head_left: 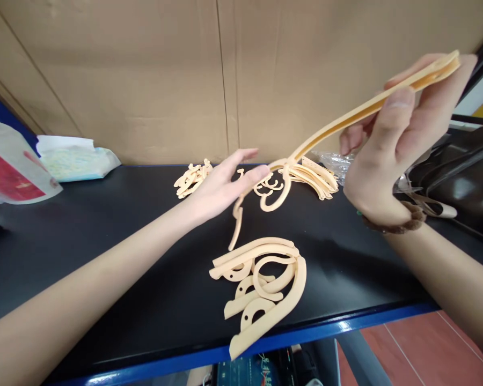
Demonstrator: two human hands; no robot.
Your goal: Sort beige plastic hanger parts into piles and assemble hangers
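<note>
Floor of red tiles (pixel 426 343) shows nearest at the lower right, and below the worktop sits a dark printed item (pixel 241 372) bearing large pale characters. Above these runs the blue front edge (pixel 342 326) of the black worktop (pixel 177 300). A group of cream hangers (pixel 274 318) lies at this edge, folded and overlapping, the nearest one reaching out over the blue rim.

Beyond and above that group, another cream hanger (pixel 346 122) is up in the air between the two hands. The right hand (pixel 386 145), with a brown bracelet (pixel 410 217) at its wrist, grips one long arm of it between thumb and fingers, that arm slanting up to the right. The hook hangs downward near the middle. The left hand (pixel 221 190) has its fingers extended and its thumb over the hanger's other side; whether it grips there cannot be told.

Farther back lie a small heap of cream pieces (pixel 193 179) behind the left hand, some curved pieces (pixel 274 187), and a stack of long cream parts (pixel 316 179). Clear plastic (pixel 334 160) and a black bag (pixel 467 177) lie to the right; a white-and-red bag (pixel 14 174) and a soft packet (pixel 78 161) stand to the left. Brown cardboard (pixel 153 80) closes off the back.
</note>
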